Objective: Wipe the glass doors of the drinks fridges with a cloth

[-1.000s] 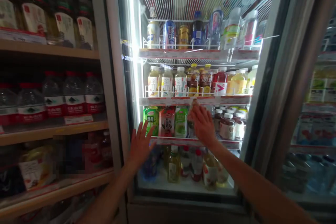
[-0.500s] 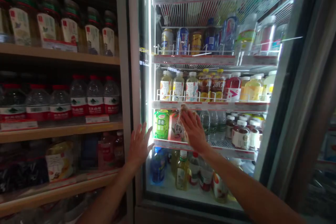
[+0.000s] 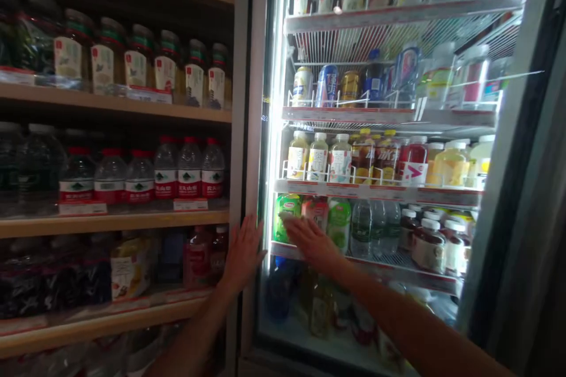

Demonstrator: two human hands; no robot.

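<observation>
My left hand (image 3: 243, 254) lies with its fingers stretched out against the left frame of a glass-door drinks cooler (image 3: 256, 159). On the glass, my right hand (image 3: 313, 242) presses a crumpled light cloth (image 3: 285, 219), mostly hidden under its fingers. Behind that hand, inside the cooler, stand a green drink bottle (image 3: 287, 209), a reddish one (image 3: 315, 207) and a pale green one (image 3: 339, 225). The glass appears to lie between the hand and these bottles.
Wooden shelves (image 3: 177, 216) at left carry red-capped water bottles (image 3: 165, 174) and tea bottles (image 3: 135, 65). Inside the cooler, wire shelves (image 3: 398, 191) hold cans and more bottles. A dark metal door frame (image 3: 526, 200) runs down the right side.
My right hand has slid down and left across the glass with the cloth, uncovering the pale green bottle. My left hand stays on the cooler's frame. The view has shifted left.
</observation>
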